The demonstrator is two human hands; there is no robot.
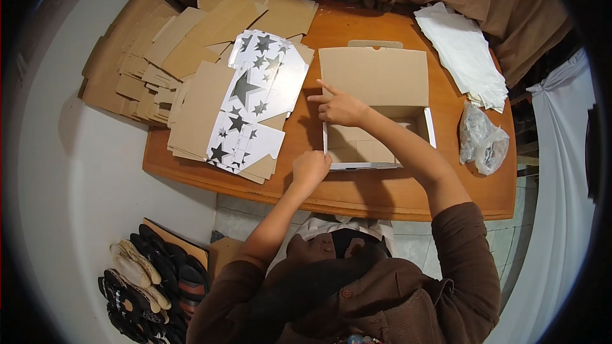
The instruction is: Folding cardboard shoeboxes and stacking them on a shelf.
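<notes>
A cardboard box (376, 143), brown inside with white outer walls, stands on the table with its lid (376, 76) raised at the far side. My left hand (310, 171) is closed at the box's near left corner, its fingertips gripping the wall there. My right hand (342, 107) reaches across the box to its far left corner, by the lid's hinge. Its index finger and another finger stretch out to the left, while the others bend down near the left wall. Whether those bent fingers touch the wall is hidden.
Left of the box, flat cardboard blanks (210, 38) lie piled, a white star-printed blank (245, 105) on top. White paper sheets (462, 51) and a clear plastic bag (482, 137) lie along the right side of the wooden table (440, 194). Several sandals (150, 274) are heaped at lower left.
</notes>
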